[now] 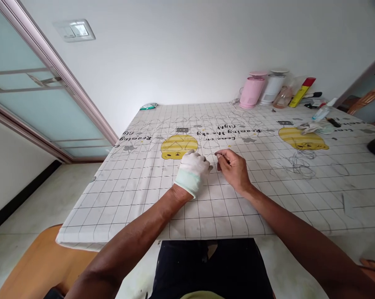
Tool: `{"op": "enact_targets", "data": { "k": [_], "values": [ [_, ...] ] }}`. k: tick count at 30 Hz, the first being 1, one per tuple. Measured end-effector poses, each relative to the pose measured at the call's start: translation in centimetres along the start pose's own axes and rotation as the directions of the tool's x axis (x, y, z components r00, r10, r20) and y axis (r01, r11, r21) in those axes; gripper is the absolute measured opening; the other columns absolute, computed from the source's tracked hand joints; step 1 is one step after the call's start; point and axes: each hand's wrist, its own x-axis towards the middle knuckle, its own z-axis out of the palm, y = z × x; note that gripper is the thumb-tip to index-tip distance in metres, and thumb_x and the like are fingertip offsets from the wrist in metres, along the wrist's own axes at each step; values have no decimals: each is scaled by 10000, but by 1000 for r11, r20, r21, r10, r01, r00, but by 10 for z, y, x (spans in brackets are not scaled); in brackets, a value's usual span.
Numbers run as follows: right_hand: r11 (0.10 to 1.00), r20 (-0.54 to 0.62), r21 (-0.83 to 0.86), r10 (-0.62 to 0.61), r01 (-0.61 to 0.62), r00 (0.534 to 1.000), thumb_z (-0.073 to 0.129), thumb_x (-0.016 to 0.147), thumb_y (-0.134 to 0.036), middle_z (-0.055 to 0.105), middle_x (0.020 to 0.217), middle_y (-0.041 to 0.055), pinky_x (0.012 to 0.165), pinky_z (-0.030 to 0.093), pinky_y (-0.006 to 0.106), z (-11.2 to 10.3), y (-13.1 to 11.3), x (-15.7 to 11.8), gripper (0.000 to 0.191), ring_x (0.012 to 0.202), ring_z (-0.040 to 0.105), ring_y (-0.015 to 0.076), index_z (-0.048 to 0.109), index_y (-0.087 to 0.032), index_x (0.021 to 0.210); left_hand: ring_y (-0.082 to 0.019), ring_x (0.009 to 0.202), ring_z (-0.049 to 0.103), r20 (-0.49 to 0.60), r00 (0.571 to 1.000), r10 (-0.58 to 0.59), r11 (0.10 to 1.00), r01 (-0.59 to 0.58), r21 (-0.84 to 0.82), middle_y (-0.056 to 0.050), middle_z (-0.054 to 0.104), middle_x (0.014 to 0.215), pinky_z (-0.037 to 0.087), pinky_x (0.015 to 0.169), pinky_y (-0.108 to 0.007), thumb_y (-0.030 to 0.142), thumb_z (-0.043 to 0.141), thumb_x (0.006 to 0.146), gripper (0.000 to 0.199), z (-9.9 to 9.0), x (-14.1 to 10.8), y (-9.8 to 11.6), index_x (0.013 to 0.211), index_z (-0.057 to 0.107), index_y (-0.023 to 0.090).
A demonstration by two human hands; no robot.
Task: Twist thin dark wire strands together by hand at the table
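My right hand (234,168) is pinched, thumb to forefinger; my gloved left hand (194,168) is curled beside it. Whether either grips a strand, I cannot tell. Tangled strands (299,169) lie rightward. Leftward, tablecloth (128,203) extends to its edge.

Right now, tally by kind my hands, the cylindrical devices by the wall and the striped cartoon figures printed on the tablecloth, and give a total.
Hands: 2 (white-gloved left hand, bare right hand)
Cylindrical devices: 2 (pink cylinder, white cylinder)
Yellow striped cartoon figures: 2 (left figure, right figure)
Total: 6
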Motion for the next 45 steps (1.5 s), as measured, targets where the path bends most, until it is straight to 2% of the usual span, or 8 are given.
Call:
{"op": "enact_targets", "data": {
  "k": [8, 11, 15, 18, 24, 28, 33, 45],
  "values": [
    [998, -12, -18, -57, 57, 998, 574, 1031, -391, 615, 618, -30, 543, 452, 273, 3, -3, -2, 203, 527, 544, 138, 686, -226, 995, -176, 567, 553, 35, 999, 2, 997, -5, 81, -41, 676, 591, 477, 821, -415, 269, 633, 922, 340, 0, -2, -2, 596, 719, 226],
    [996, -23, -60, -67, 65, 998, 590, 1020, -365, 611, 593, -36, 546, 447, 273, -3, -2, 2, 192, 513, 538, 133, 705, -224, 958, -225, 779, 685, -156, 988, 20, 1000, -20, 6, -49, 782, 831, 492, 933, -435, 269, 670, 917, 176, -12, -11, -3, 804, 804, 256],
    [991, 39, -86, -100, 103, 994, 587, 1013, -346, 664, 634, -19, 590, 491, 282, -10, 2, 6, 199, 558, 612, 146, 739, -220, 984, -268, 1121, 686, -460, 859, -225, 971, 157, -182, -81, 775, 1215, 485, 1047, -426, 291, 656, 951, 242, -29, -18, -11, 1143, 793, 233],
    [987, 113, -83, -131, 141, 985, 591, 1011, -355, 741, 747, 14, 633, 529, 291, -8, 3, 5, 211, 646, 686, 164, 752, -219, 1027, -251, 1117, 690, -285, 877, -387, 902, 296, -314, -43, 794, 1163, 512, 1014, -374, 313, 653, 949, 283, -30, -17, -13, 1194, 777, 249],
    [998, 219, 31, -53, 47, 974, 614, 999, -404, 740, 770, 26, 652, 554, 308, 0, -3, 2, 220, 684, 694, 174, 737, -221, 1011, -176, 883, 703, 185, 936, -299, 803, 352, -481, 27, 798, 932, 527, 772, -273, 304, 556, 957, 262, -22, -11, -5, 999, 813, 281],
    [969, 281, 204, 75, -136, 957, 712, 923, -420, 707, 752, 16, 606, 549, 303, 2, -6, 3, 294, 664, 669, 174, 672, -202, 1116, -169, 912, 700, 151, 900, -408, 748, 425, -510, 26, 803, 941, 525, 797, -262, 288, 532, 971, 287, -16, -10, -8, 951, 818, 278],
    [973, 166, 197, 89, -121, 982, 707, 915, -396, 700, 759, 21, 615, 545, 301, 10, -4, 3, 222, 665, 663, 169, 681, -199, 1014, -192, 915, 720, 10, 854, -520, 748, 461, -477, 12, 817, 965, 545, 823, -293, 296, 567, 966, 255, -10, -13, -11, 962, 822, 283],
    [992, 15, -104, -72, 73, 997, 610, 962, -314, 731, 774, 26, 625, 488, 315, 16, 7, 2, 171, 656, 631, 176, 745, -223, 910, -205, 1094, 730, 152, 920, -362, 790, 389, -474, -26, 805, 1179, 560, 966, -289, 137, 493, 930, 451, -19, -15, -11, 1263, 779, 239]
  ]
}}
